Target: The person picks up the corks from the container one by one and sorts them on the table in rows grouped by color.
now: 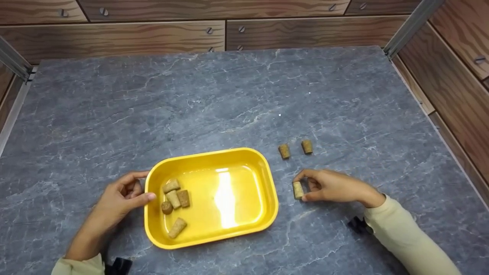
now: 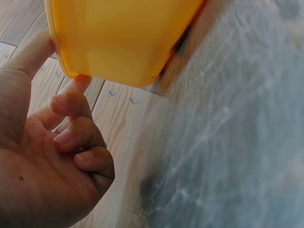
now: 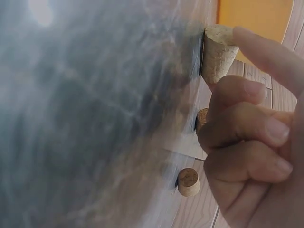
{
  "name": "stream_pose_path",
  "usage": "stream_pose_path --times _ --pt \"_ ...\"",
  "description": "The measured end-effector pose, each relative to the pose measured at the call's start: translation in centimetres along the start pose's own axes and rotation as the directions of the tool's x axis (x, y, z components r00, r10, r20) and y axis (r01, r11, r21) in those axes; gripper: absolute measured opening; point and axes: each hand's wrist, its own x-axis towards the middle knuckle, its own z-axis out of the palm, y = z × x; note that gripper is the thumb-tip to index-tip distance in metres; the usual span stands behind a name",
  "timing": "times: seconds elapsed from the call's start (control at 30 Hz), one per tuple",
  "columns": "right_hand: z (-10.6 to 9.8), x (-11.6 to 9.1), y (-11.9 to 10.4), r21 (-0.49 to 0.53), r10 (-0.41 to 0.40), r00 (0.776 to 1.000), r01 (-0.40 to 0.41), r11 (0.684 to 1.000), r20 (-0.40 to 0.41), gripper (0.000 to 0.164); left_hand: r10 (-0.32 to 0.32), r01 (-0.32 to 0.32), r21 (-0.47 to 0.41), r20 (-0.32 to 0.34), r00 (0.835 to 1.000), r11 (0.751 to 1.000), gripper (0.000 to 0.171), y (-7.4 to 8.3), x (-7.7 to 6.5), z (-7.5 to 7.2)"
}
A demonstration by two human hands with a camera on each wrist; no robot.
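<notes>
My left hand (image 1: 112, 200) pinches the left rim of a yellow plastic tray (image 1: 276, 198), thumb over the edge and index finger against the outer wall. In the left wrist view, the other fingers curl in beside the tray's wall (image 2: 118, 38). Several tapered corks, among them a light one (image 1: 177, 228) and a browner one (image 1: 183, 198), lie at the tray's left end. Right of the tray, my right hand (image 1: 336, 185) pinches a pale cork (image 1: 298, 190) by its ends between thumb and index finger. That cork (image 3: 219, 54) lies on its side at the tabletop.
Two brown corks, a left one (image 1: 284, 151) and a right one (image 1: 307, 146), lie on the grey marbled table (image 1: 191, 99) beyond my right hand. Wood-patterned panels (image 1: 114, 36) stand along the back and right side. Metal posts (image 1: 410, 28) rise at the back corners.
</notes>
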Motion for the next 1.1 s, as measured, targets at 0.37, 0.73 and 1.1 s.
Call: stream_pose_path --times 0.37,0.73,1.1 --pt "-0.8 -0.8 -0.5 0.037 -0.029 0.998 0.031 0.999 -0.061 0.050 0.013 -0.013 0.017 0.013 1.000 1.000 0.040 0.0 0.0 0.0" --pt "-3.0 -3.3 -4.3 0.260 -0.322 0.921 0.373 0.890 -0.220 0.043 0.030 -0.031 0.020 0.025 0.999 0.999 0.041 0.1 0.2 0.0" --pt "-4.2 -2.9 -10.2 0.264 -0.543 0.782 0.617 0.741 -0.305 0.048 0.008 -0.008 0.026 0.022 1.000 1.000 0.043 0.0 -0.1 -0.1"
